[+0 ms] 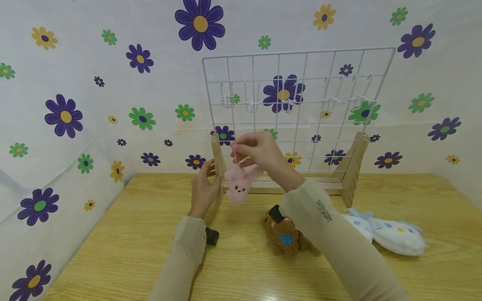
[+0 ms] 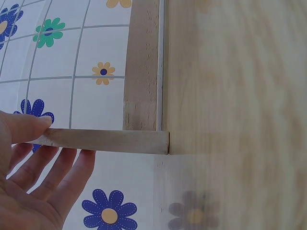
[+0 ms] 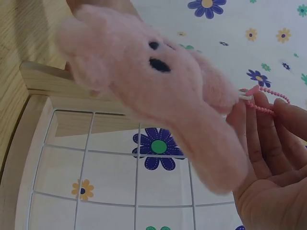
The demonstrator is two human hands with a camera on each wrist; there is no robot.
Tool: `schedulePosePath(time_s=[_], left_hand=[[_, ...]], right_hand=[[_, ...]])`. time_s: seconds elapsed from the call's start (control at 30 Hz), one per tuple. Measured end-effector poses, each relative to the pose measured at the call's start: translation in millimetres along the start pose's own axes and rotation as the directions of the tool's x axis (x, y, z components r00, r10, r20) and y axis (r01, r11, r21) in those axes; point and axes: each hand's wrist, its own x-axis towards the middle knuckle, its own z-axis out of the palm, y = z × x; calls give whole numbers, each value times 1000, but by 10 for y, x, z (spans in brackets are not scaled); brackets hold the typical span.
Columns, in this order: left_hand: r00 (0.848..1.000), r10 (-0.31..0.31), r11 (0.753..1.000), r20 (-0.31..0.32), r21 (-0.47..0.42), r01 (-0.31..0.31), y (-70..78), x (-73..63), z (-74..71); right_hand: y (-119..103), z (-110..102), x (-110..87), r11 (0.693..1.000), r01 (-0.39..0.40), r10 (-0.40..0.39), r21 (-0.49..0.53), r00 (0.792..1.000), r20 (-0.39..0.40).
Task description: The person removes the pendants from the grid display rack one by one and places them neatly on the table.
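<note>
A pink plush rabbit keychain [image 1: 239, 189] hangs by its pink bead chain [image 3: 273, 93] from my right hand [image 1: 260, 152], whose thumb and fingers pinch the chain. Its long ears and small black face fill much of the right wrist view. Behind it stands a white wire grid rack [image 1: 290, 123] on a wooden base. With thumb on one side and fingers on the other, my left hand [image 1: 205, 188] grips the rack's left wooden leg [image 2: 105, 140]. Several white hooks [image 1: 288, 104] hang across the upper grid.
On the table [image 1: 124, 238], a brown plush bear [image 1: 286, 238] with a blue patch lies under the right forearm, partly hidden. White plush toys with blue bows [image 1: 399, 238] lie to the right. A flower-patterned cloth [image 1: 162, 83] covers the wall behind.
</note>
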Motion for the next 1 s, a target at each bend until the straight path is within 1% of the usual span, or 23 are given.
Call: schedulePosePath(time_s=[0.3, 0.4, 0.53, 0.7, 0.8, 0.9, 1.0], left_hand=[[1000, -20, 1000, -1, 6, 20, 25, 7, 8], [1000, -21, 1000, -3, 9, 21, 25, 2, 8], [1000, -17, 1000, -10, 10, 18, 17, 0, 7], [1000, -22, 1000, -13, 11, 22, 11, -1, 10], [1000, -28, 1000, -12, 8, 28, 13, -3, 12], [1000, -27, 1000, -12, 3, 27, 14, -5, 13], [1000, -11, 1000, -13, -1, 11, 11, -2, 11]], right_hand=[[82, -36, -58, 1000, -18, 18, 21, 1000, 18], [122, -50, -67, 1000, -24, 24, 14, 1000, 20], [165, -68, -94, 999, -37, 37, -1, 999, 14], [222, -92, -124, 998, -66, 66, 9, 998, 7], [258, -107, -137, 997, -76, 76, 14, 997, 16], [289, -119, -155, 996, -84, 84, 0, 996, 26], [321, -128, -173, 995, -98, 99, -20, 994, 43]])
